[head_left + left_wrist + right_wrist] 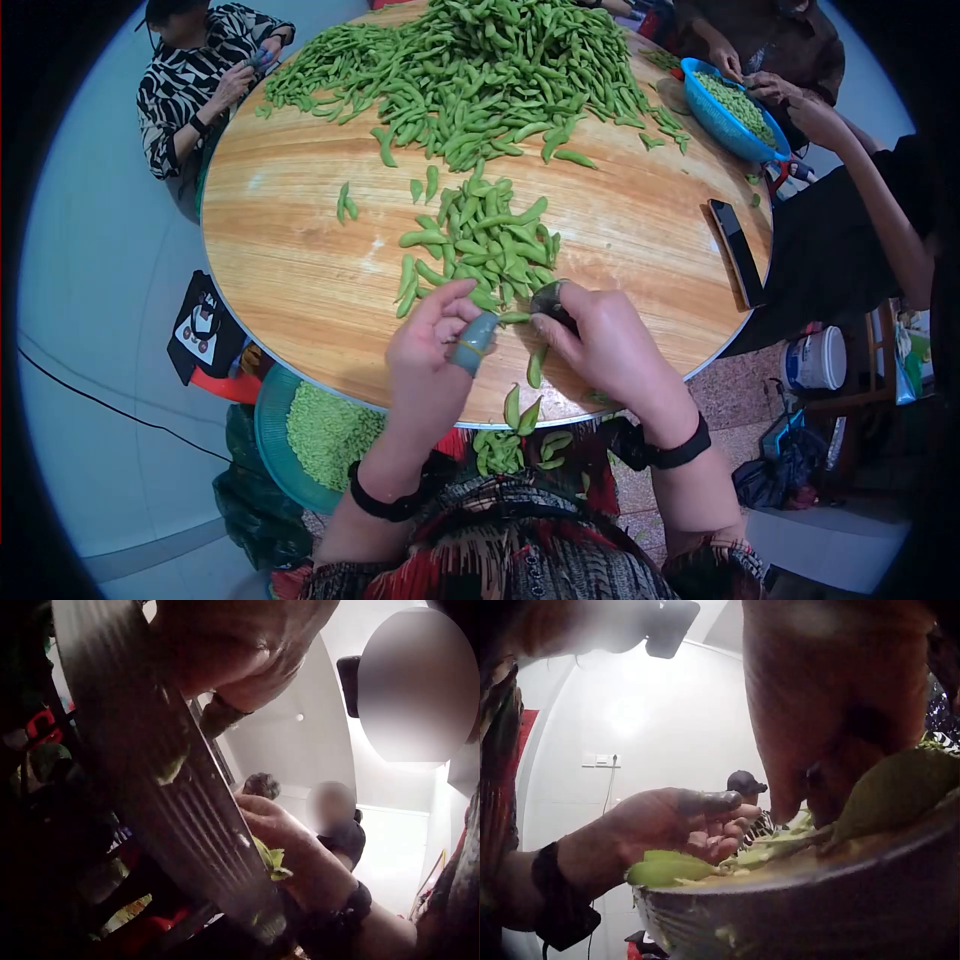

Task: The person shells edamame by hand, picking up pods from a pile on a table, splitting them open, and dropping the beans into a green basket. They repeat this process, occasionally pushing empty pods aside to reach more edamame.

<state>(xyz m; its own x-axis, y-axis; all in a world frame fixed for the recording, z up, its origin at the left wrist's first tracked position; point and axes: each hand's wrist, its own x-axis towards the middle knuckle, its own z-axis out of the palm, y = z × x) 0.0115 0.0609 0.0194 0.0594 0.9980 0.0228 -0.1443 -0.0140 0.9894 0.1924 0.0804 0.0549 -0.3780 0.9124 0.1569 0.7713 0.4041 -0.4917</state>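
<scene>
Between the hands in the head view is a green pod point(515, 318), its right end pinched by the right hand point(612, 345), whose index finger wears a dark cover. The left hand point(430, 350) is palm up with loosely bent fingers; its thumb, in a grey-green cover with a yellow band, reaches the pod's left end. The right wrist view shows the left hand point(660, 825) beside the table rim point(780, 892), with no pod seen in its grip. A loose pile of pods point(495, 240) lies just beyond both hands.
A large heap of pods point(490, 70) covers the far table point(300, 220). A phone point(735, 253) lies near the right edge. Below the left edge stands a teal basin of shelled beans point(330, 435). More pods point(498, 452) rest on the lap. Other people sit around with a blue basin point(700, 105).
</scene>
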